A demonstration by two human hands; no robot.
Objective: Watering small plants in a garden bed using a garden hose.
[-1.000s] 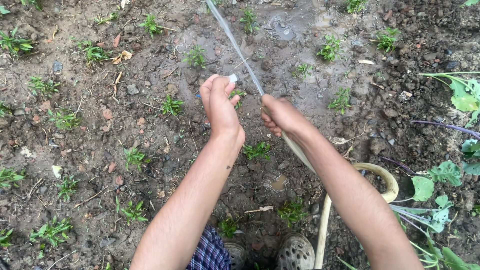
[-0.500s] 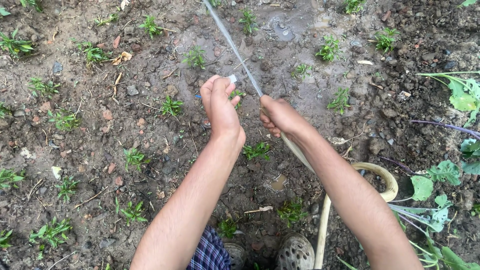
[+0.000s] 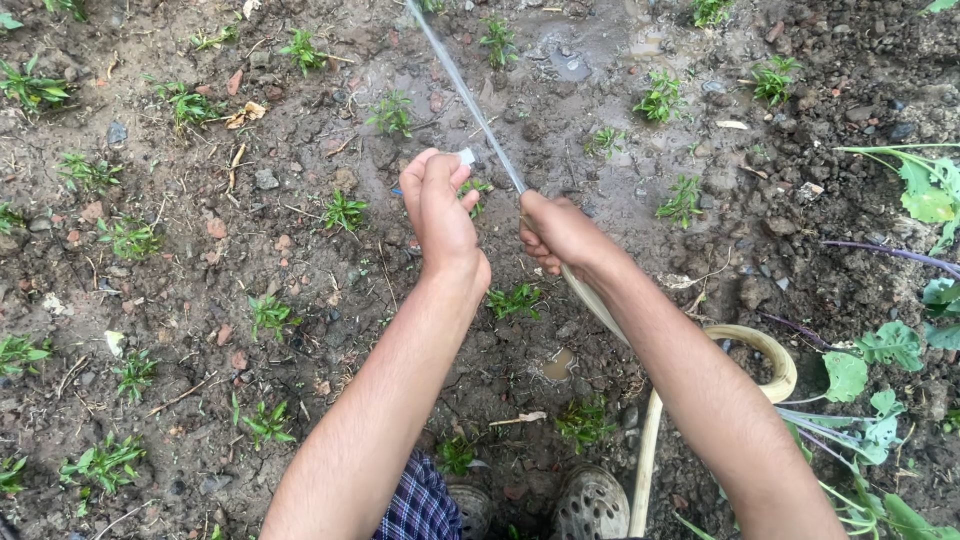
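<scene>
A bed of dark, clumpy, wet soil (image 3: 300, 300) dotted with small green seedlings (image 3: 345, 212) is being watered. A pale, flexible hose (image 3: 650, 440) is being gripped by the closed fingers (image 3: 540, 235) of the right hand (image 3: 565, 232), and a thin, hard jet of water (image 3: 465, 90) is being sent forward. A small white object (image 3: 466, 156) is being pinched in the curled left hand (image 3: 438, 205). Puddles (image 3: 570, 65) are already forming; tender seedlings could be flattened or washed out by so narrow a stream, and the mud underfoot could turn slippery.
</scene>
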